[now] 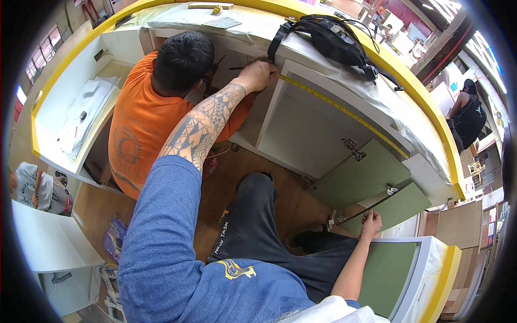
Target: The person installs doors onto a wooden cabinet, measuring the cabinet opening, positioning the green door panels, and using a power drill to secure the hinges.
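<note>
Stretched out over the cabinet's top rail, my left hand (257, 76) is closed at the left end of a yellow measuring tape (344, 111). The tape runs taut along the rail to the right, and its case does not show. Below it lies an open white cabinet (307, 129). Two green cabinet doors, one farther (353, 175) and one nearer (396, 211), stand swung out on metal hinges. My right hand (370, 223) is curled closed at the nearer door's edge; what it holds, if anything, is hidden.
A co-worker in an orange shirt (142, 118) crouches close against my left arm. A black strap bag (336, 43) lies on the plastic-covered, yellow-edged counter (431, 124). Papers (89, 113) rest on the left shelf. A green-fronted cabinet (385, 274) stands beside my right arm.
</note>
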Demonstrator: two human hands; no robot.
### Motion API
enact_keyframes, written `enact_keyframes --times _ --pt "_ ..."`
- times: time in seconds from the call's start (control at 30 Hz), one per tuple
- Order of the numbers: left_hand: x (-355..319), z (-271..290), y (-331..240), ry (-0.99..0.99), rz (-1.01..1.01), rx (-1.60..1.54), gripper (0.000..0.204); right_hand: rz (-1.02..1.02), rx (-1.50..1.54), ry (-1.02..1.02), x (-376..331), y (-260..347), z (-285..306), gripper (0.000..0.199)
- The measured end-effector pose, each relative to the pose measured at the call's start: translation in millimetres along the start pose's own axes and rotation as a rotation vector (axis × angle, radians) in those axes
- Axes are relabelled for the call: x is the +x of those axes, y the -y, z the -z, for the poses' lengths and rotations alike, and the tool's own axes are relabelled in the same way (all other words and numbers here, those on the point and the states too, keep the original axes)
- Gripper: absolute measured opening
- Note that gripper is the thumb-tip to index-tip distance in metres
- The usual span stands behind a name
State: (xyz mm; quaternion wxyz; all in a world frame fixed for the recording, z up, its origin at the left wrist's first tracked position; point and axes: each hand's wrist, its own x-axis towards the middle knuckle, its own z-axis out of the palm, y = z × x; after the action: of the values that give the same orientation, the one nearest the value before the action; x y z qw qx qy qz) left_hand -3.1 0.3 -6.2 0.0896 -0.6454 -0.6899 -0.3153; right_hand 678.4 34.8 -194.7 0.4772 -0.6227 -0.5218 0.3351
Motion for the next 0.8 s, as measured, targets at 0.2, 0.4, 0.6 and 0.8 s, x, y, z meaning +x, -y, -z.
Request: enact_keyframes --times 0.2,0.4,0.6,0.8 --pt "4 -5 0 0.017 0.032 -0.022 0.022 0.031 -0.023 -0.002 4 -5 5 0.019" --pt "2 -9 0 -0.006 0.002 -0.041 0.02 0.039 0.002 0.004 5 -7 7 0.018" --pt "2 -6 3 -0.035 -0.037 -0.03 0.021 0.04 -0.022 -0.009 2 -3 2 0.018" --pt "0 -2 -5 0.021 0.034 -0.041 0.023 0.061 -0.066 -0.015 2 -2 3 0.019"
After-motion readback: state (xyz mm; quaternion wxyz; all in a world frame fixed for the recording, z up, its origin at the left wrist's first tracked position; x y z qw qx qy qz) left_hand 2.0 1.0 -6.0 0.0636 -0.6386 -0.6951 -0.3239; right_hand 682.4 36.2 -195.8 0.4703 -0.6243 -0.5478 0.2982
